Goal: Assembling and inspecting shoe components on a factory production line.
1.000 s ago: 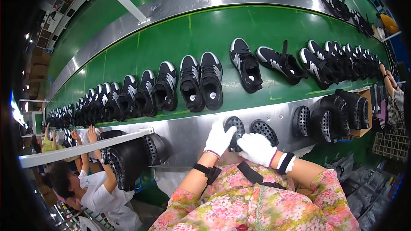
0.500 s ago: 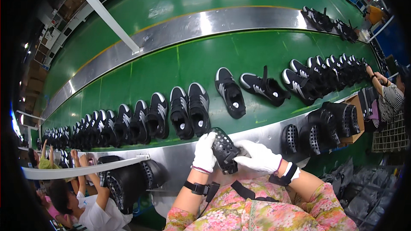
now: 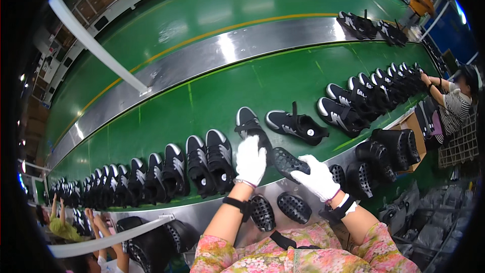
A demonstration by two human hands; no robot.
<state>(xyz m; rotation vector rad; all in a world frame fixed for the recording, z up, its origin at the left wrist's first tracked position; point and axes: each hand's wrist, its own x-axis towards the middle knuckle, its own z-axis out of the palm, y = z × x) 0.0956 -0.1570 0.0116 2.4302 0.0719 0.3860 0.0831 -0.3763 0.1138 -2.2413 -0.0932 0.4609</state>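
Note:
My left hand (image 3: 251, 161), in a white glove, has its fingers closed over the opening of a black and silver sneaker (image 3: 247, 118) on the green belt. My right hand (image 3: 317, 178), gloved too, grips the near end of a black perforated shoe form (image 3: 285, 161), shaped like the front of a foot. The form's far end is close beside the sneaker's heel. Two similar perforated forms, one on the left (image 3: 262, 213) and one on the right (image 3: 294, 207), lie on the metal ledge before me. Another sneaker (image 3: 298, 127) lies tilted right of the held one.
Rows of sneakers stand on the belt (image 3: 212, 91) to the left (image 3: 172, 172) and right (image 3: 343, 116). Stacked perforated forms (image 3: 376, 156) are at right, near a cardboard box (image 3: 417, 144). A white post (image 3: 96, 45) rises at left. Co-workers flank the line, one in stripes (image 3: 457, 106).
My hands have parted: the left has reached forward onto the sneaker, and the right now holds a perforated form alone. Two forms now show on the ledge. The view has shifted.

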